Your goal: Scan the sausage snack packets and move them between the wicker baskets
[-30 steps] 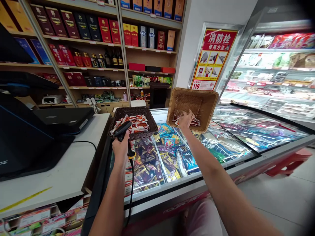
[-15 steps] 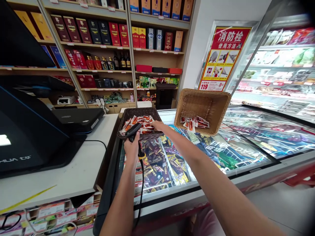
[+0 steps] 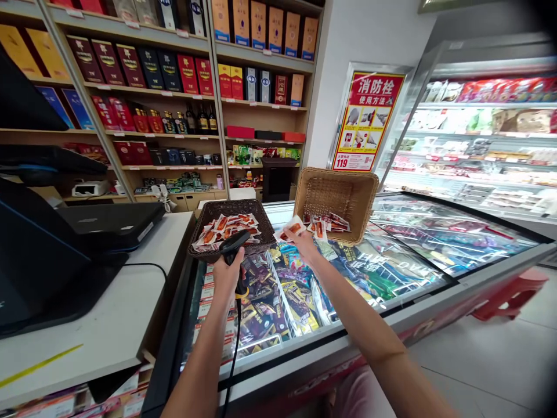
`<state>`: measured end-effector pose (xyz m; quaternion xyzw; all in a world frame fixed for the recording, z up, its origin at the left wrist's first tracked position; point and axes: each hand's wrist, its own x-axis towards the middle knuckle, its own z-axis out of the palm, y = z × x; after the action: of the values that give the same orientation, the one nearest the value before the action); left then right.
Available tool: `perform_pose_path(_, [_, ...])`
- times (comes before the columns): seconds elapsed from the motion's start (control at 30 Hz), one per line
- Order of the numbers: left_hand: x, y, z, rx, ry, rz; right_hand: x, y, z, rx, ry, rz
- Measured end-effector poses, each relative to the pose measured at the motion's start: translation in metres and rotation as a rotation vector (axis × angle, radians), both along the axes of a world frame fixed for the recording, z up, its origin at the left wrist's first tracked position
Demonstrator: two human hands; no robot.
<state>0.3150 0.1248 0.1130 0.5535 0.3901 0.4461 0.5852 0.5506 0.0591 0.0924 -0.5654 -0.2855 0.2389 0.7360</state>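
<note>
My left hand [image 3: 226,273] is wrapped round a black barcode scanner [image 3: 235,242], whose cord hangs down over the freezer. Behind it sits a dark brown wicker basket [image 3: 204,216] with many small sealed packets [image 3: 228,225] of a reddish-brown snack. Between the two baskets, my right hand [image 3: 303,241] pinches a snack packet [image 3: 292,228] above the freezer glass. Just right of that hand, a light tan wicker basket [image 3: 333,194] is tipped toward me, with several similar packets [image 3: 333,223] at its lower side.
Both baskets rest on a glass-topped chest freezer [image 3: 348,316] full of packaged goods. At left, a white counter [image 3: 100,325] carries a dark checkout machine [image 3: 39,255]. Shelves of boxed bottles [image 3: 169,69] line the back; a red stool [image 3: 511,293] stands at right.
My right hand has come out of the dark basket with a packet and moved right toward the tan basket. My left hand still holds the scanner. The view has shifted slightly.
</note>
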Motion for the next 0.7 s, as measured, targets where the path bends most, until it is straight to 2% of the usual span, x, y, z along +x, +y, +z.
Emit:
perform_pose_path(0.07, [0.002, -0.006, 0.001, 0.016, 0.016, -0.051, 0.003, -0.021, -0.008, 0.105, 0.059, -0.069])
perform_pose_path(0.17, [0.006, -0.015, -0.001, 0.051, 0.050, -0.135, 0.001, -0.036, -0.016, 0.239, 0.134, -0.092])
perform_pose_path(0.3, [0.012, -0.022, -0.006, 0.057, 0.090, -0.219, -0.007, -0.039, -0.020, 0.200, 0.034, -0.179])
perform_pose_path(0.47, [0.018, -0.024, -0.016, 0.104, 0.135, -0.261, -0.014, -0.039, -0.021, 0.169, -0.076, -0.317])
perform_pose_path(0.7, [0.019, -0.027, -0.023, 0.269, 0.255, -0.270, -0.023, -0.041, -0.023, 0.134, -0.119, -0.304])
